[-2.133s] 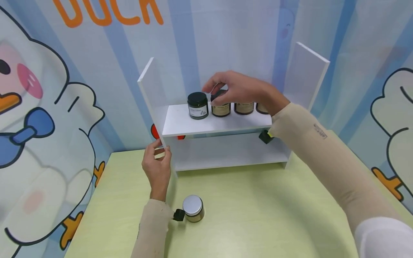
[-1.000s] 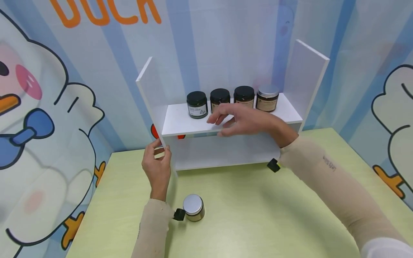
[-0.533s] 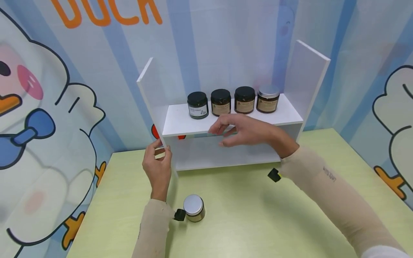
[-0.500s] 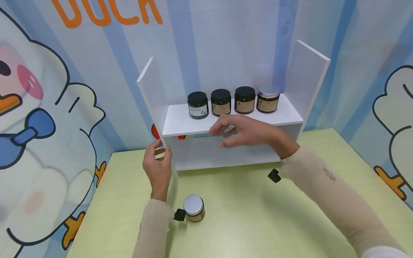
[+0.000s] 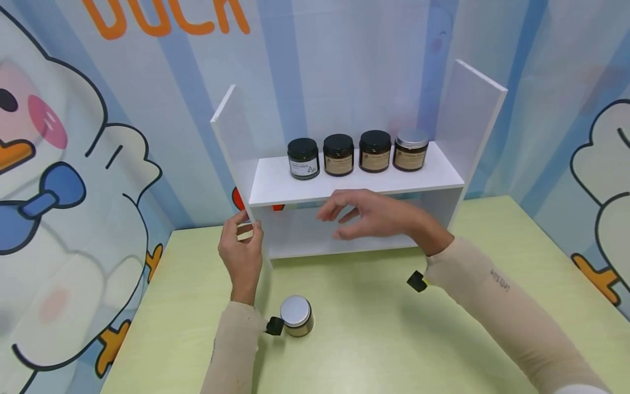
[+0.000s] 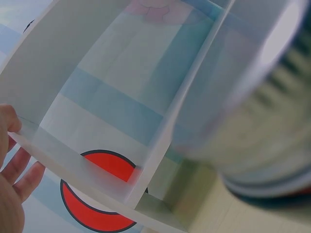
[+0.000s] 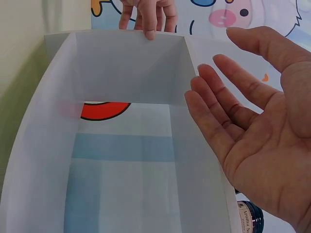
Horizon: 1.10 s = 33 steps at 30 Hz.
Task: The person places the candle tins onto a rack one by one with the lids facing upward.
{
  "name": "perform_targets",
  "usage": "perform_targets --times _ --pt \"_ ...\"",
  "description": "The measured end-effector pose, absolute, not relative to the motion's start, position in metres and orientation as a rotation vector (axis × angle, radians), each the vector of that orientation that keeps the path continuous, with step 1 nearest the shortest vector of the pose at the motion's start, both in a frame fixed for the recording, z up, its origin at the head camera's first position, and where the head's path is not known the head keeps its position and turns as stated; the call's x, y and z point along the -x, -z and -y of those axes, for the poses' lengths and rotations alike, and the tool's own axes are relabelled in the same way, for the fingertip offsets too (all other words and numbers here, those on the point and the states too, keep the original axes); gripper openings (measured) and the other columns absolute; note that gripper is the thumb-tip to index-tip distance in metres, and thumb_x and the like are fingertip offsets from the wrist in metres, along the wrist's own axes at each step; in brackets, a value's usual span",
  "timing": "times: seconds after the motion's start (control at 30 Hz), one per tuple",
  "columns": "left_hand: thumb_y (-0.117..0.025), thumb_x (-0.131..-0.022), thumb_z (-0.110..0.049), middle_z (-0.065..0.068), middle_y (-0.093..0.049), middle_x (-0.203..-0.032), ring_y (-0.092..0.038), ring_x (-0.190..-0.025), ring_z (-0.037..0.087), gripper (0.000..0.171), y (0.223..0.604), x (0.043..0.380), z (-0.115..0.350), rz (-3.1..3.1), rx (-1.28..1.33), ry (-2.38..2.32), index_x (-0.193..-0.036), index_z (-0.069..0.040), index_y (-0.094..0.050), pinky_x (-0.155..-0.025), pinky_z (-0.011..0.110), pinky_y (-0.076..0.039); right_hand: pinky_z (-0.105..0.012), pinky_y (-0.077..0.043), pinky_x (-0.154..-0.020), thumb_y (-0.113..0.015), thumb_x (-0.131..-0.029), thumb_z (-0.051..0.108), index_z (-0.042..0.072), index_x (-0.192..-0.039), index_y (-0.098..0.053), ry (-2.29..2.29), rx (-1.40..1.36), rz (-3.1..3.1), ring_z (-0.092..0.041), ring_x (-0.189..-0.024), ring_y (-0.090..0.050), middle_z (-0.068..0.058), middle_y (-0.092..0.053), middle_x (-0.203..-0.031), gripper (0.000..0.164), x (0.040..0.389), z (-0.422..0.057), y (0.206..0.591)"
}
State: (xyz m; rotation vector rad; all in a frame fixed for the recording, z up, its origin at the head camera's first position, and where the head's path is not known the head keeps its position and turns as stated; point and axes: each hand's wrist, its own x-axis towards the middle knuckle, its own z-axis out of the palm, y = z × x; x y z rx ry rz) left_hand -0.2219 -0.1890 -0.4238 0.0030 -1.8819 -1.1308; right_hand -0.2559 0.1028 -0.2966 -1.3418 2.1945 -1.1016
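Observation:
My left hand (image 5: 240, 256) pinches the edge of the left side panel of a white two-tier shelf (image 5: 305, 194), thumb in front and fingers behind. In front of the lower tier my right hand (image 5: 376, 214) hovers with loosely bent fingers and holds nothing. On the upper board several dark glass jars stand in a row: a black-lidded jar with a white label (image 5: 303, 158), two black-lidded jars with tan labels, one in the middle (image 5: 338, 155), and a silver-lidded jar (image 5: 410, 150) at the right. Beside my left wrist another silver-lidded jar (image 5: 297, 316) stands on the table.
The shelf stands near the back of a pale green table (image 5: 374, 323). Its right side panel (image 5: 470, 109) rises above the upper board. Behind it hangs a blue striped backdrop (image 5: 339, 65) with cartoon ducks. Black wrist cameras stick out from both sleeves.
My right hand has let go of the second jar from the left, then moved down and toward me to below the upper board. The left hand keeps its hold on the shelf panel.

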Motion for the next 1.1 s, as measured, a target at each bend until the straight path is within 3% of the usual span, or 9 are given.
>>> perform_targets --times 0.33,0.93,1.1 --pt "-0.073 -0.092 -0.011 0.009 -0.069 -0.111 -0.070 -0.090 0.023 0.029 0.424 0.224 0.187 1.870 -0.003 1.134 -0.121 -0.006 -0.070 -0.070 0.016 -0.055 -0.051 -0.048 -0.105 -0.073 -0.094 0.015 0.017 -0.132 -0.063 1.114 1.324 -2.177 -0.018 -0.117 -0.060 0.000 -0.062 -0.130 0.040 0.254 -0.102 0.317" --pt "-0.073 -0.093 -0.012 0.009 -0.070 -0.111 -0.070 -0.089 0.024 0.029 0.424 0.224 0.187 1.869 0.002 1.136 -0.120 -0.005 -0.070 -0.070 0.029 -0.061 -0.038 -0.052 -0.101 -0.073 -0.092 0.016 0.019 -0.127 -0.067 1.094 1.291 -2.119 -0.016 -0.117 -0.061 0.003 -0.062 -0.126 0.036 0.237 -0.081 0.360" --pt "-0.073 -0.092 -0.011 0.009 -0.070 -0.111 -0.070 -0.090 0.024 0.028 0.424 0.223 0.188 1.871 -0.013 1.135 -0.120 -0.006 -0.070 -0.070 0.020 -0.057 -0.041 -0.053 -0.101 -0.075 -0.091 0.018 0.019 -0.126 -0.068 1.095 1.278 -2.111 -0.014 -0.115 -0.061 0.004 -0.063 -0.124 0.036 0.232 -0.073 0.370"
